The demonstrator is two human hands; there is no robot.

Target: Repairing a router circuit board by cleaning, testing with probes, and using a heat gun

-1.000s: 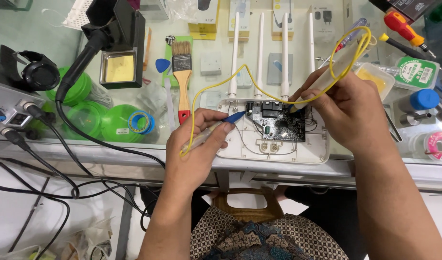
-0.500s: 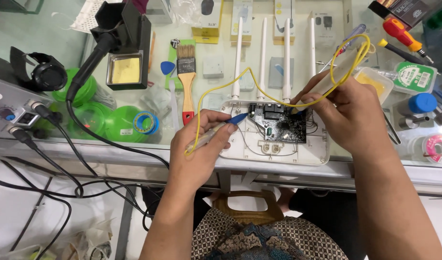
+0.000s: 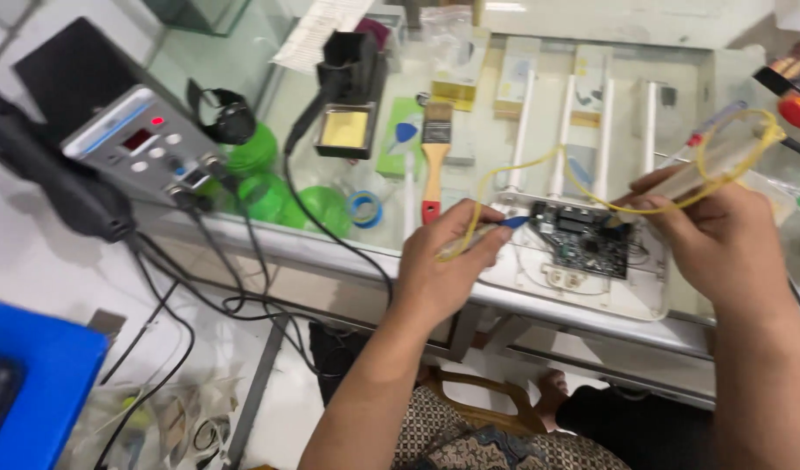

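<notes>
While the left hand (image 3: 439, 261) pinches a blue-tipped probe (image 3: 507, 223) at the circuit board (image 3: 583, 239) near the worktop's (image 3: 348, 248) front edge, the right hand's (image 3: 722, 239) fingers grasp a yellow wire (image 3: 739, 178); snagged slack could drag the probe across components.

The left hand (image 3: 439, 261) reaches far from the near edge, fingers pinched together. To its right, the right hand (image 3: 722, 239) curls closed, forearm angled down-right.

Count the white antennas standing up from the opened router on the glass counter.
3: left antenna, middle antenna and right antenna, side by side behind the circuit board. The right hand may hide another.
</notes>
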